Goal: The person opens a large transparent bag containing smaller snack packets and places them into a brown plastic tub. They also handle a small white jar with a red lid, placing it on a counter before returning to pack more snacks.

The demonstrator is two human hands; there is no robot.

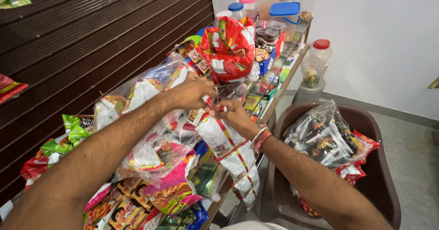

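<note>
At the left, a dark slatted shutter (91, 37) is seen behind the counter (279, 92), with green and red snack packets (68, 134) heaped along the counter's left edge. Over the middle of the counter the left hand (192, 92) is closed in a pinch on the top of a strip of small white and red sachets (228, 152), beside a clear bag of packets (137, 102). The right hand (235, 115) is pinched on the same strip just beside it, thumbs and fingertips nearly meeting; whether a seam is being torn cannot be told, since the fingers hide it. The strip hangs down past the counter's near right edge. It is judged light, limp and rather slick, likely to swing and to tear at its perforations, so it is best held at the flat sealed band between sachets rather than on the filled pouches. Toward the far end of the counter a red bag (228, 47) and lidded plastic jars (283, 10) are crowded together. At the right, a brown plastic chair (379, 166) carries more bagged packets (324, 134), on a grey floor before a white wall.
</note>
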